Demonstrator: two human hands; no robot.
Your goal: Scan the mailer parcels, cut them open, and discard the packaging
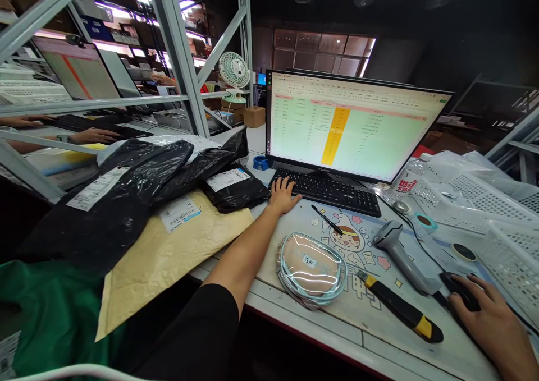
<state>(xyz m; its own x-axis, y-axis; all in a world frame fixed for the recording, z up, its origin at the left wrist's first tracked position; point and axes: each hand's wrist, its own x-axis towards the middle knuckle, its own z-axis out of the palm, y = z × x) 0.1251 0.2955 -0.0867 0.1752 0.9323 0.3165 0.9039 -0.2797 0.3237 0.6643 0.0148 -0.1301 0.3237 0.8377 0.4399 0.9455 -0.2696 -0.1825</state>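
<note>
My left hand [283, 196] rests on the left end of a black keyboard [337, 193], fingers spread over the keys. At the right edge, my right hand [492, 313] is wrapped over a black computer mouse [461, 291]. A monitor [303, 123] behind the keyboard shows a spreadsheet with an orange column. Between my hands lie a round clear pouch with light blue trim [311, 269], a black pen [327, 220], a grey barcode scanner [404, 257] and a yellow-black utility knife [402, 308].
Left of my arm, black plastic parcels [143, 184] lie on a yellow padded envelope [177, 257]. White perforated baskets [475, 196] and tape rolls [463, 251] stand at right. A metal frame [177, 55] rises at left; beyond it another person's hands [92, 136] are at a desk.
</note>
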